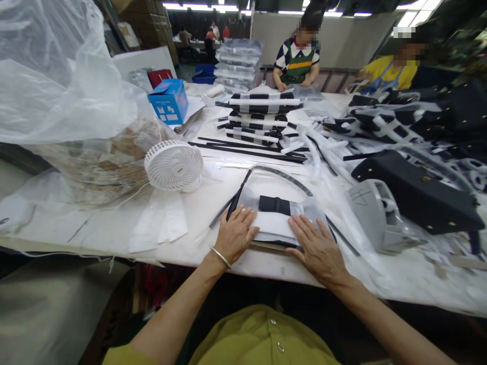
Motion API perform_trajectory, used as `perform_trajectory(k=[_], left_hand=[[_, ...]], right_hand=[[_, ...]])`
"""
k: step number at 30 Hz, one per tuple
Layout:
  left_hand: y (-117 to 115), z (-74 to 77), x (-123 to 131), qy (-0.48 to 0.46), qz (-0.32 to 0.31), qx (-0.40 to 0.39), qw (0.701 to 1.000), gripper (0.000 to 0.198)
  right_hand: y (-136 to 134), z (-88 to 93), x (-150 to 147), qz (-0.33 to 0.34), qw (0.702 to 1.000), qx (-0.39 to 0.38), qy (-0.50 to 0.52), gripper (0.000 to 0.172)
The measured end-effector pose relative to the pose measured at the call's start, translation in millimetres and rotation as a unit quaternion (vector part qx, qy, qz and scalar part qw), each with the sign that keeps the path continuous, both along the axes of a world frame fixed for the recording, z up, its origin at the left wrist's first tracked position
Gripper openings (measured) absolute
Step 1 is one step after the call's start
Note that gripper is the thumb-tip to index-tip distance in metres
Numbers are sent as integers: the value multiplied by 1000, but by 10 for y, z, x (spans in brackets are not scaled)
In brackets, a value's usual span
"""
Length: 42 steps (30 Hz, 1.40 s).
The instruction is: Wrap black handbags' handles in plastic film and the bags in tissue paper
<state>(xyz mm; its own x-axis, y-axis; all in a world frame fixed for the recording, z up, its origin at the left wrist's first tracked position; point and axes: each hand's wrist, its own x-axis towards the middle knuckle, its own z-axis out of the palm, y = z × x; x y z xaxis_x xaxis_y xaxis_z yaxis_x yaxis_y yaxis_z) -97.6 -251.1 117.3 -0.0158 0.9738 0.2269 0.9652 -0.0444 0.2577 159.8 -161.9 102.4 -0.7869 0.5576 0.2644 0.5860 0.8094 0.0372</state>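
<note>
Both my hands press flat on a small packet [274, 221] wrapped in clear plastic, white with a black band across its top, at the near edge of the white table [190, 213]. My left hand [236, 234], a bangle on its wrist, lies open on the packet's left edge. On the right edge my right hand [317, 246] rests with its fingers stretched out. A thin black strap [281, 176] curves over the table just behind the packet.
A white desk fan [174, 165] stands to the left, beside a big clear bag of brown material [102, 157] and a blue box [169, 101]. Stacked black-and-white items [262, 117] lie mid-table; a black bag [416, 192] lies right. Two people work across the table.
</note>
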Motion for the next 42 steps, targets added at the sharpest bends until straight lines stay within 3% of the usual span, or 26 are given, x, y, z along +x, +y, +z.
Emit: perform_trajectory(k=[3, 7, 10, 14, 17, 21, 24, 26, 29, 32, 42], left_hand=[[-75, 66, -5, -12, -45, -33, 998, 49], [-218, 36, -44, -42, -129, -43, 990, 72], [-269, -63, -68, -51, -132, -17, 990, 68], [-248, -169, -78, -47, -126, 22, 991, 62], [-228, -189, -87, -51, -130, 47, 989, 63], [-290, -133, -96, -40, -128, 91, 987, 70], [-399, -81, -99, 0, -110, 175, 978, 56], [-457, -68, -98, 24, -130, 225, 965, 41], [-472, -75, -70, 4, -143, 250, 958, 23], [-427, -87, -12, -41, -104, 255, 960, 6], [-392, -170, 66, -97, -64, 213, 970, 8]], right_hand=[[274, -34, 124, 54, 999, 1, -4, 68], [510, 103, 271, 111, 994, 4, -24, 66], [375, 296, 152, 97, 995, 12, -17, 68], [-2, 436, -311, 123, 992, -9, 5, 72], [-181, 311, -615, 142, 989, -32, 25, 60], [-240, 54, -704, 123, 990, -22, 63, 56], [-240, -1, -664, 116, 990, -23, 73, 57], [-241, 23, -646, 115, 990, -33, 77, 58], [-241, 79, -638, 119, 987, -63, 93, 67], [-230, 103, -641, 89, 980, -100, 145, 67], [-223, 86, -768, 23, 973, -116, 199, 38]])
